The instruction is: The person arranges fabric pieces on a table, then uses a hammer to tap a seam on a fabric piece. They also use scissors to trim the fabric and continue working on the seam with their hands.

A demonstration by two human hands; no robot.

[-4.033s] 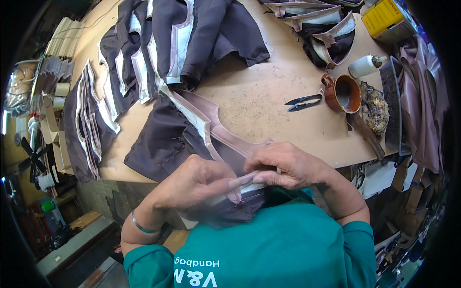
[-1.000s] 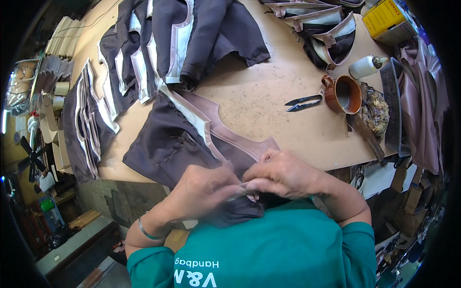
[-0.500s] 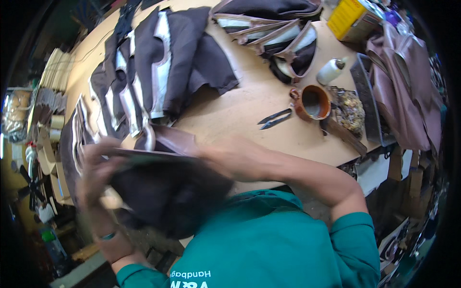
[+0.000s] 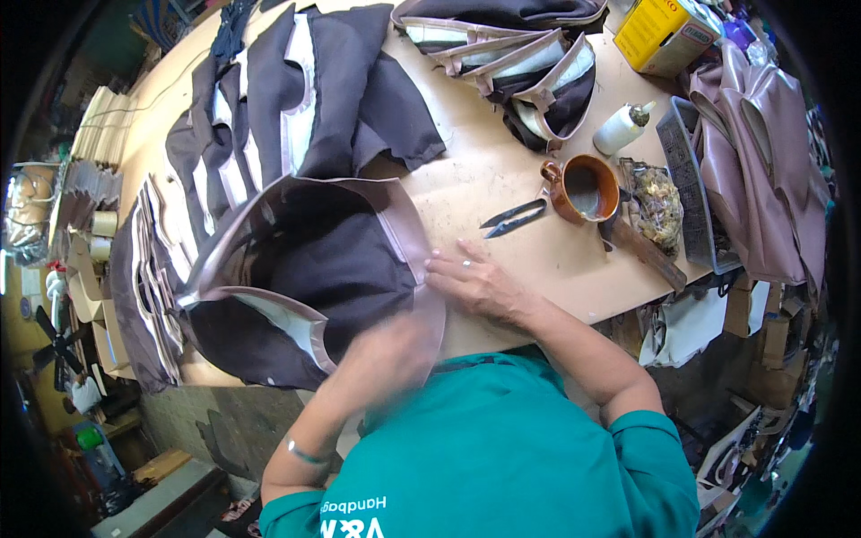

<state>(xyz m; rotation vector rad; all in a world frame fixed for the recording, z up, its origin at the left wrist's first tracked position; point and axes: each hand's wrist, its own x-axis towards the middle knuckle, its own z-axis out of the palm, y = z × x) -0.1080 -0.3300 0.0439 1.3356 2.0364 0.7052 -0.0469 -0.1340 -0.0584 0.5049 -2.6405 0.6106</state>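
A dark fabric handbag piece (image 4: 314, 269) with a mauve leather-like border lies at the table's near left edge, its wide mouth spread toward me. A pale strip shows along an opening in its near side. My right hand (image 4: 480, 282), with a ring on one finger, rests by the table and has its fingers closed on the right border of the piece. Across the near border reaches my left hand (image 4: 390, 354), smeared by motion, so its fingers cannot be made out. Beyond the right hand lie black thread snips (image 4: 513, 218).
Similar dark pieces (image 4: 332, 90) lie far left, with more trimmed pieces (image 4: 511, 54) at the back. On the right are a brown mug (image 4: 581, 190), a white squeeze bottle (image 4: 621, 132), a yellow can (image 4: 659, 38), a grey crate (image 4: 686, 179) and mauve pieces (image 4: 762, 179).
The handbag piece has come down onto the table and its mouth has spread open. My left hand has moved from its far left to its near right border; my right hand has shifted slightly right.
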